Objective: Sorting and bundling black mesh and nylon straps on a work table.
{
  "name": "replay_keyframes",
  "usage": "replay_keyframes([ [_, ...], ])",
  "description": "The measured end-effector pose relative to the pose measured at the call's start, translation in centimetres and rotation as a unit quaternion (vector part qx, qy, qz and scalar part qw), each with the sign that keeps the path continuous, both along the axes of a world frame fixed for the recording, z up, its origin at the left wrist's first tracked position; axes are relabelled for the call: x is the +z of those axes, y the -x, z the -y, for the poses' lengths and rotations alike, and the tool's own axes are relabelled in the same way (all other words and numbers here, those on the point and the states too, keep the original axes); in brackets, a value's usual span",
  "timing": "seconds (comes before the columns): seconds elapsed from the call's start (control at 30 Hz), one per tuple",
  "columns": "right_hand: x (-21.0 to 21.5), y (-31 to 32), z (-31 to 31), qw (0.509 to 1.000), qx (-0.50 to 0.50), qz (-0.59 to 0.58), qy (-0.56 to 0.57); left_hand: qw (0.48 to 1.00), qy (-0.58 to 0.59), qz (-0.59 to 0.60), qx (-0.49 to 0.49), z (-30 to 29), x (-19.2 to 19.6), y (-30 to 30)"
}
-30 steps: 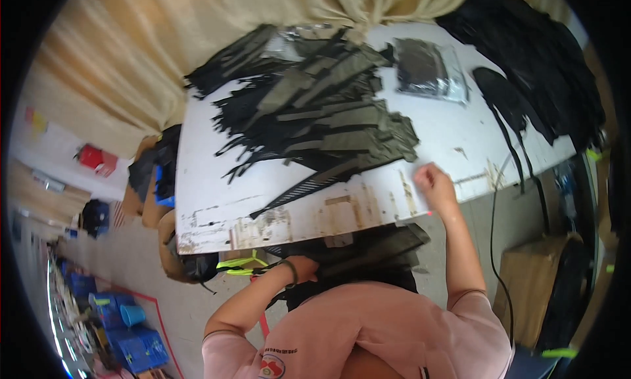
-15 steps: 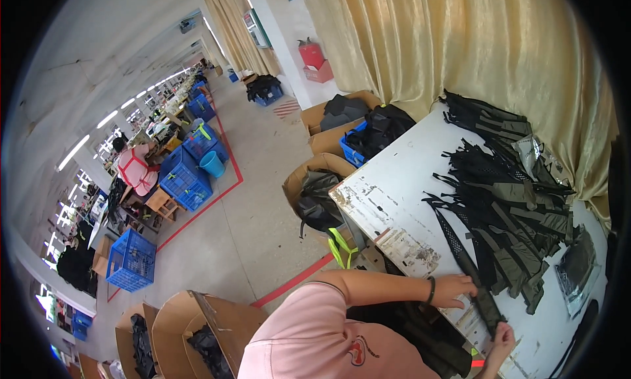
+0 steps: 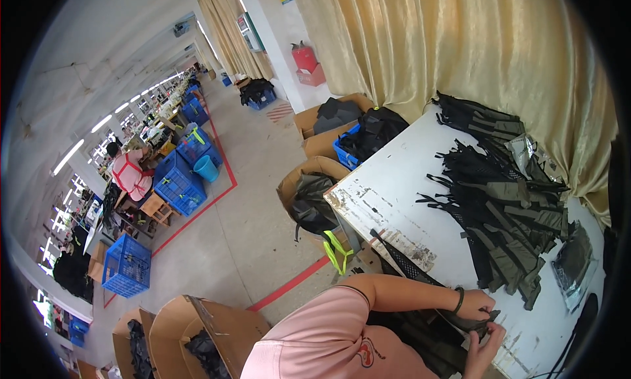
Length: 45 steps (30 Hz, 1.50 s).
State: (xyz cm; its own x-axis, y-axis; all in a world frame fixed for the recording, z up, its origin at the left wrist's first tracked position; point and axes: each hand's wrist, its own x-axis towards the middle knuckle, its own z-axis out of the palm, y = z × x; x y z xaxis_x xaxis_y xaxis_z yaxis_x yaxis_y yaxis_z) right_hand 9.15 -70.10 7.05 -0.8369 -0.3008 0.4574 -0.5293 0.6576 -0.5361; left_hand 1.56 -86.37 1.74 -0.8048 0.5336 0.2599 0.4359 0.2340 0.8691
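My left hand (image 3: 474,304), with a dark band at the wrist, is closed on the end of an olive strap with black mesh (image 3: 406,263). My right hand (image 3: 485,347) pinches the same end from the near side, its fingertips close to the left ones. The strap runs back under my left forearm, and its mesh tail lies over the table's left edge. Part of its length is hidden by the arm. Beyond my hands, a heap of similar olive and black straps (image 3: 506,228) is fanned across the white worktable (image 3: 374,188).
A clear-wrapped dark packet (image 3: 573,264) lies at the table's right. Dark fabric (image 3: 420,343) hangs beside my body. Cartons (image 3: 289,182) and a blue crate (image 3: 345,149) stand along the table's left side. Farther left, a person (image 3: 128,172) sits among blue crates (image 3: 128,264). Gold curtains hang behind.
The strap has been drawn away from the heap toward me, and its mesh tail swung to the table's left edge. My hands have come together at its end. The view has shifted slightly.
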Motion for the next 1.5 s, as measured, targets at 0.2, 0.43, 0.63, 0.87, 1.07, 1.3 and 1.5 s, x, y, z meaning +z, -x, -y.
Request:
replay_keyframes([
  [0.2,-4.3,2.4,0.4,0.985,-0.035,0.097,0.137,0.999,0.017,0.021,0.046,0.7,0.9,-0.6],
  [0.43,-3.0,3.1,0.6,0.996,0.015,0.054,0.062,0.998,0.034,0.018,0.057,1.7,1.3,-0.8],
  [0.63,-2.4,3.8,0.2,0.995,0.001,0.082,0.052,0.999,0.039,-0.004,0.020,1.9,2.2,-1.6],
  [0.87,-4.9,5.0,-1.6,0.965,0.017,0.185,0.184,0.985,0.083,-0.143,-0.056,2.2,4.4,-3.7],
  [1.07,-4.6,4.0,0.1,0.848,0.012,0.383,0.365,0.987,0.135,-0.081,0.031,2.3,3.8,-4.1],
  [1.3,-4.7,3.6,0.7,0.797,0.073,0.401,0.446,0.994,0.054,0.079,0.052,2.6,3.6,-3.0],
  [1.5,-3.9,2.2,0.6,0.683,0.217,0.514,0.471,0.997,-0.064,-0.003,0.031,3.2,4.9,-1.9],
])
